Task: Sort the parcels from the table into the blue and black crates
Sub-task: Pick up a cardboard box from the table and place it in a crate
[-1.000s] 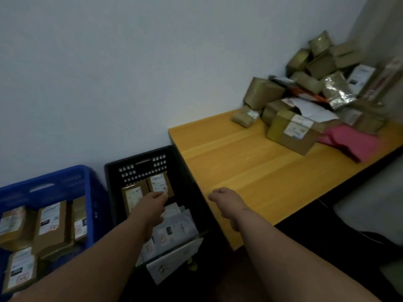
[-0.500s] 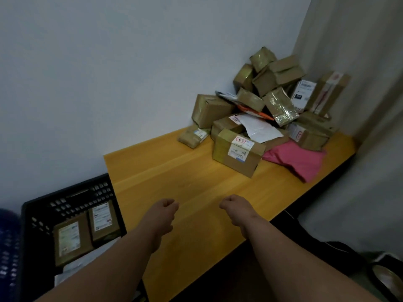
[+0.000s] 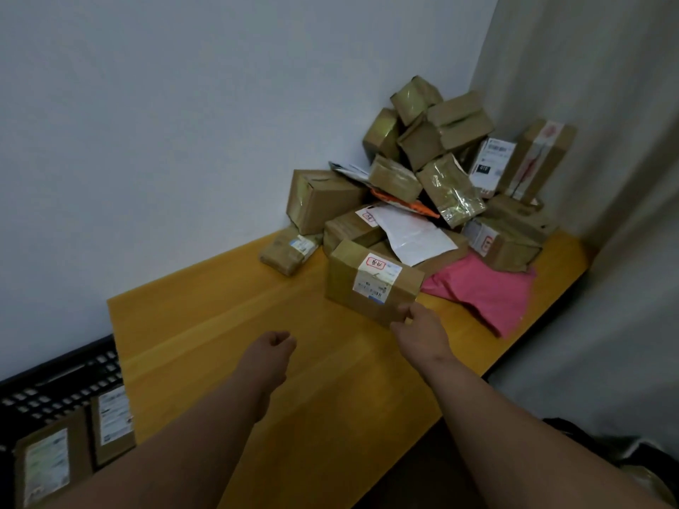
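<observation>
A brown box with a white label [image 3: 371, 282] stands at the front of a pile of parcels [image 3: 433, 167] on the yellow wooden table [image 3: 205, 325]. My right hand [image 3: 419, 334] reaches over the table and its fingers close on the box's near right corner. My left hand [image 3: 273, 347] hovers over the bare tabletop, loosely curled and holding nothing. The black crate [image 3: 62, 376] shows at the lower left, beside the table's end, with two labelled brown parcels [image 3: 112, 424] standing in it. The blue crate is out of view.
A pink mailer [image 3: 485, 299] lies right of the labelled box and a white mailer [image 3: 411, 233] behind it. The pile leans into the corner between the white wall and a grey curtain [image 3: 606, 251]. The table's front edge runs diagonally under my right forearm.
My view swung right, from the crates to the table. My left hand left the black crate and came over the table. My right hand reached forward to the labelled box.
</observation>
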A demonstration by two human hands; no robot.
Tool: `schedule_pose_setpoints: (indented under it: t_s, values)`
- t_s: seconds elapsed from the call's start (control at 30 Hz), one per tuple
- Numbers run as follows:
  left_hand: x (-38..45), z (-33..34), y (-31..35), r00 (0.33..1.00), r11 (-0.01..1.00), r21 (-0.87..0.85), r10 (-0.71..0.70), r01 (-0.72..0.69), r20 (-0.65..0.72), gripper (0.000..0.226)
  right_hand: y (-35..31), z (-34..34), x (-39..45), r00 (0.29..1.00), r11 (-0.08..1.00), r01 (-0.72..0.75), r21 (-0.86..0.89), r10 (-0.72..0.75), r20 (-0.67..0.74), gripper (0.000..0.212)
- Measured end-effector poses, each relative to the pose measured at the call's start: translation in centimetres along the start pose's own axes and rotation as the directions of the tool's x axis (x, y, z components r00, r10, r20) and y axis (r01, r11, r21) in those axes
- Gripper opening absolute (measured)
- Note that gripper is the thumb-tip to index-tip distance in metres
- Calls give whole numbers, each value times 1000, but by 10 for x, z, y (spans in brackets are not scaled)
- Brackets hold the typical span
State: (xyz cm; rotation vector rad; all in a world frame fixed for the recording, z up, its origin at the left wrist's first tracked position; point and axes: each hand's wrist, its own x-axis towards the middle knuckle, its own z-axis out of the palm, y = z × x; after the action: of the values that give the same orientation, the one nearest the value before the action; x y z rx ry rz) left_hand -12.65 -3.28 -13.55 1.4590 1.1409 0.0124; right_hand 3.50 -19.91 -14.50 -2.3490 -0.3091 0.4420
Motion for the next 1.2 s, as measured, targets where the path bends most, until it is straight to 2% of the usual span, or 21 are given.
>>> schedule_pose_setpoints:
  t_s: [0.1, 0.2, 0.3, 0.37, 0.53, 0.6, 0.67, 0.73, 0.8, 0.9, 1.0, 1.07, 1.13, 1.2]
  values:
    - [12, 13, 15, 1000, 999, -34, 4, -5, -28, 39, 1, -13, 38, 997, 986, 53, -159, -60, -41, 48]
    - [19, 28, 28, 997, 998, -56, -21, 17, -72, 38, 0, -26, 73, 997, 969, 76, -235, -78, 2, 68]
    - [23, 43, 32, 994, 994, -102, -51, 41, -92, 36, 0, -32, 103, 979, 926, 173, -335, -126, 159, 90]
    - [25, 52, 34, 991, 990, -131, -73, 58, -109, 30, 1, -34, 119, 958, 902, 217, -373, -125, 257, 97]
    - [23, 69, 33, 979, 971, -211, -144, 112, -143, 25, 4, -28, 135, 937, 951, 187, -245, -97, 336, 73]
    - [20, 76, 32, 977, 964, -228, -167, 133, -136, 25, 2, -25, 135, 926, 1000, 19, -7, -15, 377, 60]
    - [17, 82, 32, 971, 955, -253, -194, 155, -137, 29, -2, -21, 129, 874, 956, -181, 232, 48, 484, 52]
    - [14, 85, 33, 968, 938, -300, -217, 172, -125, 42, -8, -14, 119, 820, 916, -242, 321, 16, 573, 49]
    - [9, 84, 35, 971, 916, -361, -220, 174, -92, 67, -17, -5, 105, 788, 897, -216, 387, -74, 611, 44]
    - [4, 79, 35, 982, 890, -437, -174, 128, -66, 105, -32, 8, 83, 778, 894, -108, 435, -196, 597, 61]
    - [0, 69, 33, 988, 857, -515, -104, 32, -111, 120, -44, 19, 65, 768, 896, -10, 444, -278, 577, 79]
    - [-3, 60, 30, 990, 858, -511, -31, -46, -141, 114, -50, 23, 56, 744, 890, -9, 455, -298, 598, 92]
    - [-10, 50, 31, 988, 870, -477, 66, -124, -136, 91, -55, 28, 46, 726, 889, -8, 458, -310, 614, 101]
    - [-15, 39, 31, 978, 888, -419, 134, -190, -159, 91, -62, 35, 34, 720, 888, 0, 459, -319, 617, 103]
